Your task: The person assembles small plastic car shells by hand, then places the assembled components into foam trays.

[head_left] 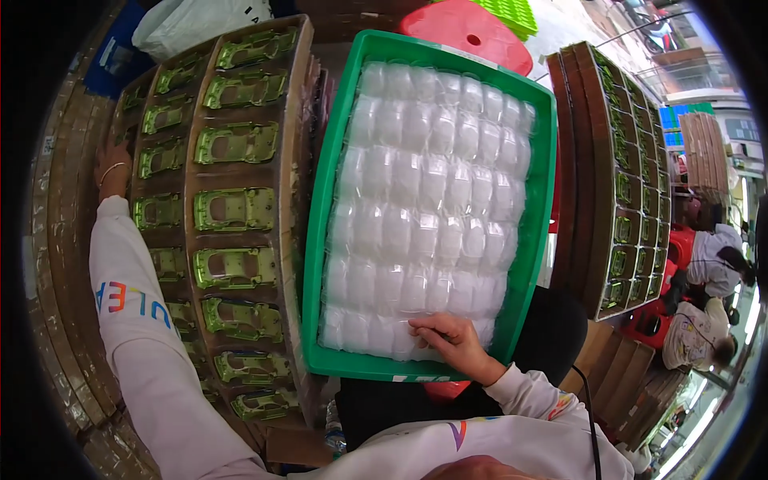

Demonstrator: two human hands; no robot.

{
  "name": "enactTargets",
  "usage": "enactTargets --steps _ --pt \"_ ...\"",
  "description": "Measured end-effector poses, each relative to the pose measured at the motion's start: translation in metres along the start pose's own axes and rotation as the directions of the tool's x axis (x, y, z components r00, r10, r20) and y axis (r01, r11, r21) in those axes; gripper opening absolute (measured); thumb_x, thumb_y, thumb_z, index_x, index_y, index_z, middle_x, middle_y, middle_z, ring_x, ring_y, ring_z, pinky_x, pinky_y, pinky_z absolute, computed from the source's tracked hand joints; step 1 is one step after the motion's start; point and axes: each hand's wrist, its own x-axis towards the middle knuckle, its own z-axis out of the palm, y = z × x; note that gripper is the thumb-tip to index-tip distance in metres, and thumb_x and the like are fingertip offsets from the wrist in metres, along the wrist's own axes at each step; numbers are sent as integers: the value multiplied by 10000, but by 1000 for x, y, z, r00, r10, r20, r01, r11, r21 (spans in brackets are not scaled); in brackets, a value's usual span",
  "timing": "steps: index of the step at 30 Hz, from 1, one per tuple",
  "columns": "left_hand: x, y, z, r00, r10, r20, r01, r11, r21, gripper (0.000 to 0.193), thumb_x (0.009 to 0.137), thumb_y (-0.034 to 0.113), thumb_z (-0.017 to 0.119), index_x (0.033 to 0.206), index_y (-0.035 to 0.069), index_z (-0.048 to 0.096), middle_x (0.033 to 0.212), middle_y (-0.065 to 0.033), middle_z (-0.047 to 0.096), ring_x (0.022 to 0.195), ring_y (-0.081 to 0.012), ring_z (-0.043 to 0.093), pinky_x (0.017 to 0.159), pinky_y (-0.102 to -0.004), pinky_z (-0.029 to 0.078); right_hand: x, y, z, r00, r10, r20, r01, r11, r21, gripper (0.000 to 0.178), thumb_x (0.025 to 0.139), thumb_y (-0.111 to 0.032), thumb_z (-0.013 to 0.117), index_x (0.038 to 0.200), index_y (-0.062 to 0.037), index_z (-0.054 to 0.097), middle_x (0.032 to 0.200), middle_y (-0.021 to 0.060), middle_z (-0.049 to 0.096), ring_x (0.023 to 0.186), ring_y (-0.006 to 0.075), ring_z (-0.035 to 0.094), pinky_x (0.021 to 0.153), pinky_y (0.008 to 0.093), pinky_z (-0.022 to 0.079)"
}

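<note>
On the left, a brown divided tray (pixel 289 240) holds rows of translucent green toy car bodies (pixel 234 210). My left arm reaches along it, and my left hand (pixel 114 164) is at its far left side, in shadow, with its fingers hard to make out. Before me, a green plastic tray (pixel 314 320) is filled with rows of clear domed plastic pieces (pixel 428 188). Above the near rows, my right hand (pixel 456 342) has its thumb and fingers pinched together. Whatever may be between those fingertips does not show.
Another stack of brown divided trays (pixel 596 184) with green car bodies stands at the right. Beyond the green tray is a red stool (pixel 468 36). A white bag (pixel 196 26) lies at the back left. A black cable (pixel 594 424) hangs near my right sleeve. Other people sit farther right.
</note>
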Motion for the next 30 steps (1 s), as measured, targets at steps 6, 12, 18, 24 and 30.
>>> enactTargets --steps 6,12,18,24,30 --pt "19 -12 10 983 95 -158 -79 991 110 371 967 156 371 1295 205 538 1419 -40 421 1306 -259 406 1006 -470 405 -3 -24 -6 985 140 96 -154 977 147 221 941 -106 571 1131 -25 650 924 50 658 777 98 607 685 235 500" --pt "19 -18 10 917 122 -381 -81 989 122 277 925 151 449 1166 130 584 1197 -58 578 1108 -285 565 873 -452 492 22 -57 -35 995 -47 -89 51 998 41 205 936 -116 586 1088 -5 668 904 41 658 769 93 591 695 232 493" --pt "40 -84 28 798 -150 -584 -64 942 -329 483 894 531 540 1107 110 647 1076 -116 646 918 -351 629 757 -454 512 90 -89 -73 737 -544 -400 267 779 -568 196 813 -95 696 1006 -61 698 876 69 666 758 139 611 690 268 461" --pt "-77 -85 -28 739 -470 -483 -259 463 -847 551 785 482 724 1031 -9 681 1048 -81 670 932 -186 621 856 -306 458 121 -87 -83 750 -556 -357 39 577 -816 340 735 -209 750 1046 -101 666 1006 62 625 806 232 584 787 382 425" --pt "-230 -40 -58 979 92 -183 -51 -757 -651 466 966 289 517 1295 -40 481 1277 -186 550 1157 -253 551 956 -359 460 141 -95 -108 836 -529 -147 59 351 -934 543 718 -240 763 1230 -150 605 1138 59 601 848 213 614 831 357 451"
